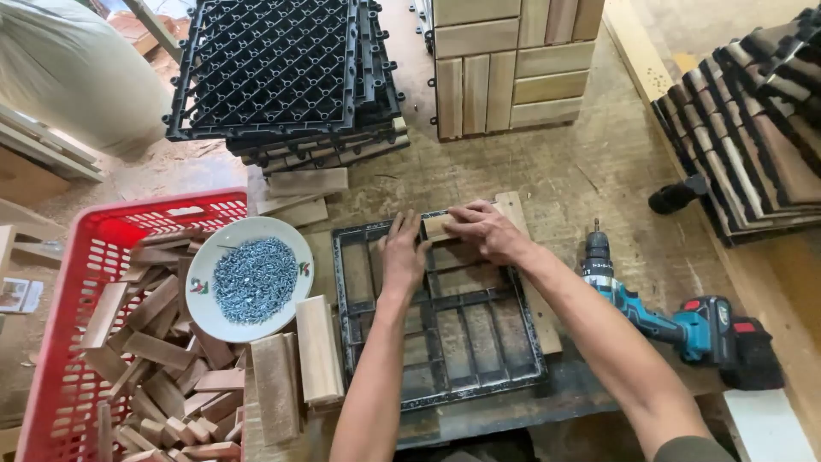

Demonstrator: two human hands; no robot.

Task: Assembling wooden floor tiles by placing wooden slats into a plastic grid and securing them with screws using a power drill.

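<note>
A black metal frame jig (pixel 438 376) with square compartments lies on the workbench in front of me. Both hands rest at its far edge. My left hand (pixel 402 252) presses flat on the upper left compartment and touches one end of a short wooden slat (pixel 437 225). My right hand (pixel 481 229) grips the other end of that slat and holds it against the top of the jig. A longer wooden strip (pixel 511 205) sticks out beyond my right hand.
A white bowl of silver screws (pixel 253 279) sits on the rim of a red crate (pixel 94 257) of wood offcuts. Loose wooden blocks (pixel 318 346) lie left of the jig. A teal cordless drill (pixel 676 321) lies right. Black plastic grid tiles (pixel 282 68) and wooden deck tiles (pixel 505 68) are stacked behind.
</note>
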